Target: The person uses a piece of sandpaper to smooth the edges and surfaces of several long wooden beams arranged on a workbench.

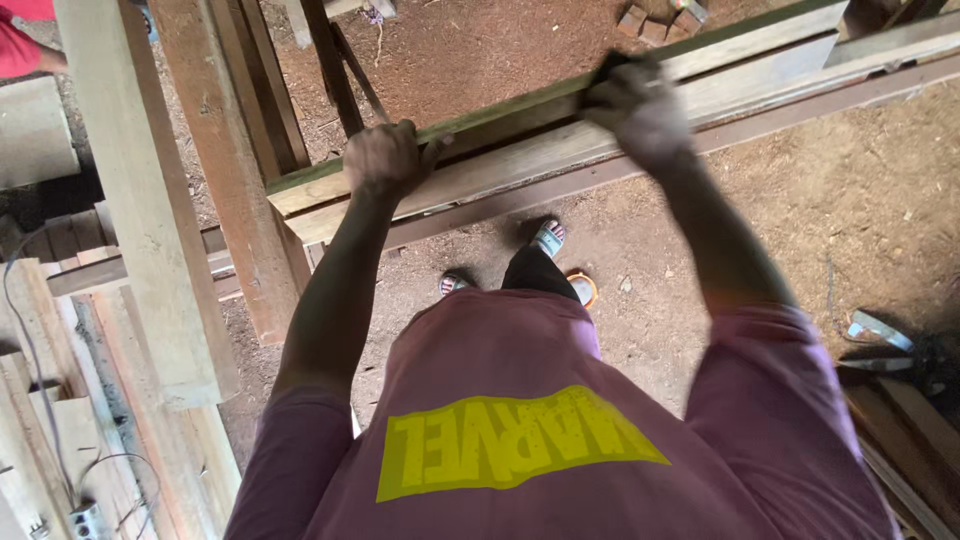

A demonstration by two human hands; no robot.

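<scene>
Above a floor of reddish sawdust (480, 60), a long timber plank (520, 150) runs slantwise from lower left to upper right, pale on its broad face, its top edge greenish and weathered. The left hand (385, 160) curls shut over that edge; the right hand (635, 105) grips it farther along, fingers wrapped tight. A pale upright beam (140, 200) stands at the left.

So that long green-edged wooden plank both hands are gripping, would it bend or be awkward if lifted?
The plank looks thick and solid, so it probably stays stiff rather than sagging. It runs well past the left hand and the right hand, so it is likely heavy and apt to swing at the ends. Its rough sawn face should not slip much.
</scene>
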